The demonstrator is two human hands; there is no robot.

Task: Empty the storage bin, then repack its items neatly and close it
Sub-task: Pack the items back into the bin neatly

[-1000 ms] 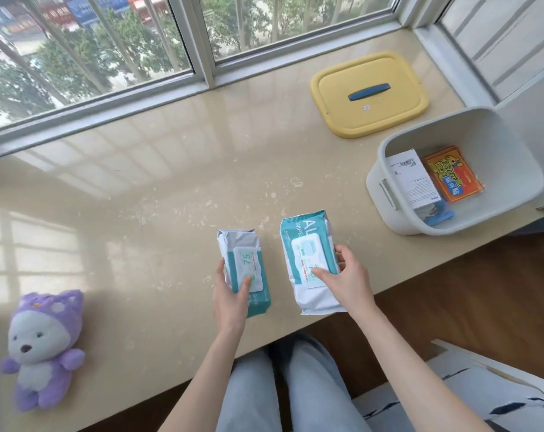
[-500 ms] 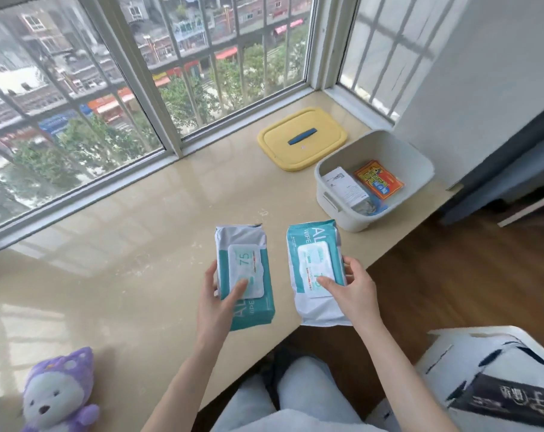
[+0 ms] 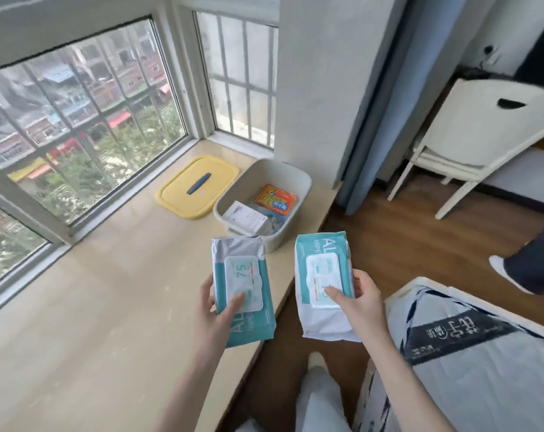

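Ahead-right of both hands, the open storage bin (image 3: 298,188) sits nearer the right hand (image 3: 362,302); each grip, left hand (image 3: 216,310) included, holds one wipes pack lengthwise.

You've got one view only, from your head, looking forward and down: hands close below the lens, the bin (image 3: 262,201) farther ahead on the desk (image 3: 108,307), window beyond, facing left.
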